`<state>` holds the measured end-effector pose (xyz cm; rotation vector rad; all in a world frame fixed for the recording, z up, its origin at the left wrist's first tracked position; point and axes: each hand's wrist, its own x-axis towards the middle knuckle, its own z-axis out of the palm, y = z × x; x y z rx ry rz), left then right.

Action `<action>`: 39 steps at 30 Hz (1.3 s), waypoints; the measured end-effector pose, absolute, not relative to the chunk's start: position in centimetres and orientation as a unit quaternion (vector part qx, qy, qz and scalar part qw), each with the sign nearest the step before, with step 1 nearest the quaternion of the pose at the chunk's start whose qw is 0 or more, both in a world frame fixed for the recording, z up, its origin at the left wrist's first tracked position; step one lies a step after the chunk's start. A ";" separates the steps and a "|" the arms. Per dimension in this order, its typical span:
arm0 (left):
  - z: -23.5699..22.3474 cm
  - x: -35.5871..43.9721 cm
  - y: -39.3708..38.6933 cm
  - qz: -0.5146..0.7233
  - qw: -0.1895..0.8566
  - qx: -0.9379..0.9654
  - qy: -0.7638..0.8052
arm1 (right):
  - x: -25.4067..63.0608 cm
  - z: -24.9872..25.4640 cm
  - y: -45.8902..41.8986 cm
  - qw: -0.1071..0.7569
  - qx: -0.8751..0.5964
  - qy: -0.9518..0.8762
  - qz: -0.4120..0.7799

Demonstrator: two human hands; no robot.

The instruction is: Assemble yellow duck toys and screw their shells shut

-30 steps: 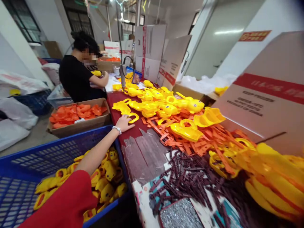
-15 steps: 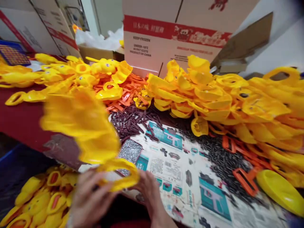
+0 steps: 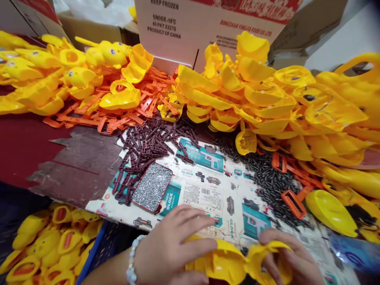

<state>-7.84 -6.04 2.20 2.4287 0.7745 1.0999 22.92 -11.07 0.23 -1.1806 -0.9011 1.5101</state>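
Note:
A yellow plastic duck-toy shell [image 3: 227, 261] with a loop-shaped end lies low in the head view, its hollow side facing up. My left hand [image 3: 175, 245], with a beaded bracelet at the wrist, is closed over its left part. My right hand [image 3: 297, 257] grips the loop end, fingers partly inside the opening. Beyond the hands is a small red-rimmed tray [image 3: 152, 188] full of tiny silver screws. Dark maroon strips [image 3: 145, 144] are heaped behind it, and small black cylindrical pieces [image 3: 273, 178] are spread on the right.
Yellow duck shells [image 3: 243, 95] are stacked along the back right, more duck parts [image 3: 80, 75] at the left. Orange plastic pieces [image 3: 145, 99] lie between them. A blue-edged crate [image 3: 93, 251] with yellow ducks stands lower left. A printed carton [image 3: 178, 43] rises behind.
My hands have moved right and down, from lifting a yellow shell at the left to holding one low over the printed cardboard. The view has tipped downward.

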 end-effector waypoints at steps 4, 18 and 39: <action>0.6 -5.6 -6.2 0.224 0.285 0.895 0.261 | 21.2 2.1 -3.9 0.256 -0.548 -0.626 0.492; -0.1 -8.2 -6.8 0.202 0.339 0.829 0.396 | 13.9 2.1 3.6 0.139 -0.496 -0.849 0.117; 4.6 -8.8 -0.3 0.271 0.037 0.832 0.483 | 14.5 2.7 -3.6 0.193 -0.540 -0.774 0.268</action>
